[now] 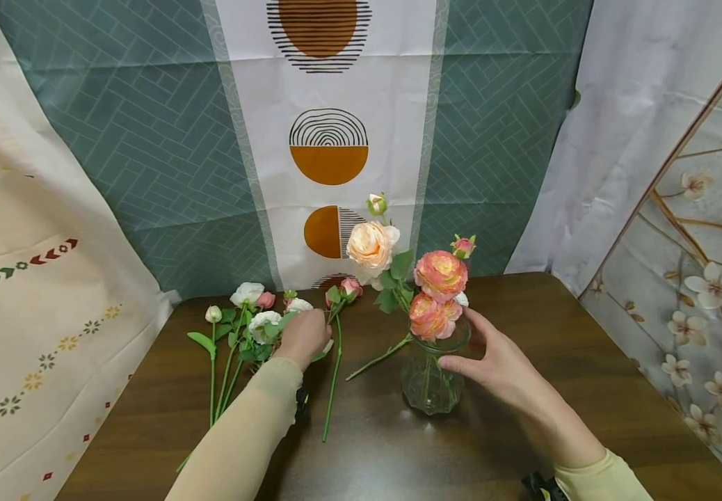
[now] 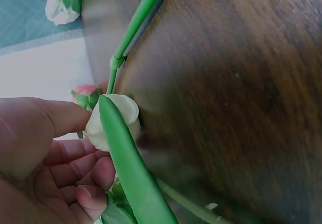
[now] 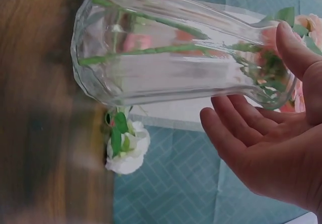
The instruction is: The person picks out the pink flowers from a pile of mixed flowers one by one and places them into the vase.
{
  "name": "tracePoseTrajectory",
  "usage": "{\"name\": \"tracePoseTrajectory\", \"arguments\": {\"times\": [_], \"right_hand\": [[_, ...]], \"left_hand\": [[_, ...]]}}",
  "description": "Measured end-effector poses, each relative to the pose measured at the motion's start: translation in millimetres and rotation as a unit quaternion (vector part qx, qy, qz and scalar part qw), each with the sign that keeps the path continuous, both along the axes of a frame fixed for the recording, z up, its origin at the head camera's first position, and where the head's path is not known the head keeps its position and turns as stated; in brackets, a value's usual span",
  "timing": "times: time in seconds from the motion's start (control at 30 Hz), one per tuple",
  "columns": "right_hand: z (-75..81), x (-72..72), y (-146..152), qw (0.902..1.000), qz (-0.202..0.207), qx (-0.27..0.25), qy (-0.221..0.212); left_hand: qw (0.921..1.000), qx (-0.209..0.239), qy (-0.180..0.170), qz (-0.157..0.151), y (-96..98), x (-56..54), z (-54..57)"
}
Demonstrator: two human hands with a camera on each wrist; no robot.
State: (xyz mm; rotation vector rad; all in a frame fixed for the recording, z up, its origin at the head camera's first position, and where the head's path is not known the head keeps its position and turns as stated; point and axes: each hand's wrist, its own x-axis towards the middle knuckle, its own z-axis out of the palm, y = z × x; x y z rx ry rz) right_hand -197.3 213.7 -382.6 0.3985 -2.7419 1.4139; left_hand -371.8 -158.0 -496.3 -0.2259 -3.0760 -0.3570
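Note:
My right hand [image 1: 506, 363] grips the neck of a clear glass vase [image 3: 161, 78], thumb by the rim and fingers behind. The vase stands upright on the table with two-tone coral roses [image 1: 439, 275] in its mouth and green stems inside. My left hand [image 1: 303, 338] reaches into the loose flowers at centre left. In the left wrist view its fingers are curled and the thumb meets the edge of a white bud [image 2: 126, 110] with a long green leaf [image 2: 131, 168]. The fingertips are partly hidden behind the bud, so I cannot tell whether they pinch it.
White flowers [image 1: 265, 327] and a white bud [image 1: 213, 314] on green stems lie on the dark wooden table [image 1: 386, 452] at left. A pink rosebud [image 1: 351, 288] lies right of my left hand. A peach rose [image 1: 370, 245] stands left of the coral roses. Curtains hang behind.

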Motion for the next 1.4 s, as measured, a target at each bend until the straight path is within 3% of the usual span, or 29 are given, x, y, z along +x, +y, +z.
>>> {"name": "tracePoseTrajectory", "arguments": {"times": [0.17,0.4,0.63,0.7,0.8,1.0,1.1,1.2,1.27,1.33,1.4], "right_hand": [[-6.5,-0.8,-3.2,0.9999,-0.010,0.001,-0.004],[-13.0,0.2,-8.1,0.9996,-0.019,-0.017,-0.014],[-49.1,-18.8,3.6,0.9986,-0.003,-0.021,0.048],[-49.6,-18.6,3.2,0.9984,-0.001,-0.019,0.054],[-34.1,-8.3,-4.0,0.9993,-0.011,-0.015,0.034],[-25.1,-1.2,-11.5,0.9994,-0.028,0.003,0.021],[-22.4,0.2,-13.0,0.9992,-0.035,0.003,0.021],[-23.1,-1.2,-11.8,0.9988,-0.039,0.009,0.027],[-23.6,-2.2,-10.7,0.9987,-0.039,0.011,0.029],[-23.5,-2.8,-9.8,0.9988,-0.039,0.012,0.029],[-23.1,-2.9,-9.2,0.9988,-0.039,0.013,0.027]], "left_hand": [[1.0000,-0.006,-0.006,0.003,4.1,5.7,5.0],[0.9994,-0.035,0.005,0.009,16.1,29.1,33.3],[0.9988,-0.042,-0.011,0.024,28.7,45.4,53.7],[0.9984,-0.047,-0.014,0.029,29.7,46.0,53.7],[0.9983,-0.049,-0.009,0.030,29.9,46.3,53.0],[0.9987,-0.041,-0.009,0.028,28.2,44.4,52.4],[0.9992,-0.034,-0.004,0.020,23.4,34.3,45.2],[0.9994,-0.030,0.012,0.009,14.6,14.3,25.5],[0.9989,-0.029,0.035,0.007,12.7,10.5,23.4],[0.9985,-0.020,0.050,0.010,15.2,15.9,32.5],[0.9978,-0.009,0.065,0.012,20.6,29.0,50.8]]}}
